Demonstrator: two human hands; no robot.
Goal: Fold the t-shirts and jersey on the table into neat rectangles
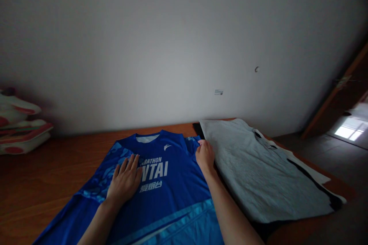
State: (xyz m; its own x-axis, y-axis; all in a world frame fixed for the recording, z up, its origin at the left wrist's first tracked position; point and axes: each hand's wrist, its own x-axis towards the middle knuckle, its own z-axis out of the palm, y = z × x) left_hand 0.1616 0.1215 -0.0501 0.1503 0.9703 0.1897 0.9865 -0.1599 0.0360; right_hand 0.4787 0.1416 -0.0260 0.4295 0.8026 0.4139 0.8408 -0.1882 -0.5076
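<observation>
A blue long-sleeved sports shirt (178,183) with white lettering lies front up on the wooden table, its collar toward the wall. My left hand (125,179) rests flat on its chest near the left sleeve, fingers stretched out and covering part of the lettering. At the shirt's right shoulder, my right hand (205,155) is closed, pinching the edge of the right sleeve. That sleeve looks folded in, while the left one spreads out toward the lower left. A lighter blue panel crosses the shirt's lower part.
Right of the shirt, a grey garment (258,176) lies flat on a stack of black and white clothes. The wooden table (66,160) meets a pale wall behind. A white and red plush-like object (23,134) sits at the far left. A door (339,88) stands at the right.
</observation>
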